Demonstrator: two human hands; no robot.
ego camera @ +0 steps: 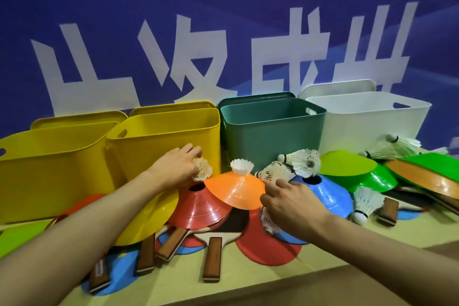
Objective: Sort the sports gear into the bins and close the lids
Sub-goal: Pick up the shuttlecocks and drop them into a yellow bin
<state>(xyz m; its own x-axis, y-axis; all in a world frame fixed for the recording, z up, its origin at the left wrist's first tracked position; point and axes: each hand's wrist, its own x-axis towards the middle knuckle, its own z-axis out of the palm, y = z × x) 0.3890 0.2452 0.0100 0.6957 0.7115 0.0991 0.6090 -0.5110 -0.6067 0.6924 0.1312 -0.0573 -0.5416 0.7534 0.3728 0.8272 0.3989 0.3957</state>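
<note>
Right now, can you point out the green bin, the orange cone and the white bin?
green bin (270,139), head view, front wall
orange cone (236,191), head view, sloping side
white bin (367,122), head view, front wall

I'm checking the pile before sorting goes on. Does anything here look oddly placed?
Yes: one shuttlecock stands upright on top of the orange cone, cork down in its centre hole. That cone itself lies tilted across the red cone. All four bins are open, lids propped behind.

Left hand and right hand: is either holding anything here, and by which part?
The left hand pinches a shuttlecock by its feather skirt. The right hand touches the orange cone at its rim; whether its fingers grip it cannot be told.
</note>
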